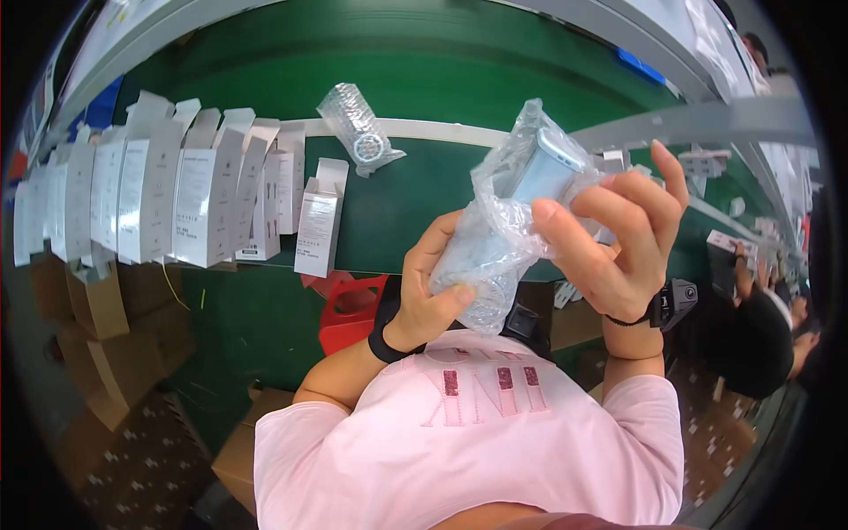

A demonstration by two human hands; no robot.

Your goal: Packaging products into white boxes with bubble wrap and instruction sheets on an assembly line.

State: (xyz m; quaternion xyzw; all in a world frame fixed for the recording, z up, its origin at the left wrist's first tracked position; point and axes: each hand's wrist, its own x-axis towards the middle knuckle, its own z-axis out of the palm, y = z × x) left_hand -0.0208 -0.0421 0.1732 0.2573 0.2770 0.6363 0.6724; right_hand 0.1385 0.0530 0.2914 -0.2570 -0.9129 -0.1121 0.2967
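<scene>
A clear bubble-wrap bag [484, 261] is held up in front of my chest, with a light-blue, rounded device [546, 168] partly showing through its upper end. My left hand [428, 296] wraps round the lower part of the bag, thumb in front. At the bag's upper right edge, my right hand [627, 238] has its thumb and bent fingers on the plastic, little finger raised. What exactly lies between those fingertips is partly hidden. Beyond my left hand, a second bubble-wrapped item [358, 132] with a round ring at one end lies at the green work surface's rail.
A row of white cartons [146, 190] with raised flaps stands at the left. One separate white box [320, 216] stands near the table edge, above a red plastic stool [349, 314]. Brown cardboard boxes [110, 300] are below left. A metal rail [707, 124] crosses the upper right; people sit farther right.
</scene>
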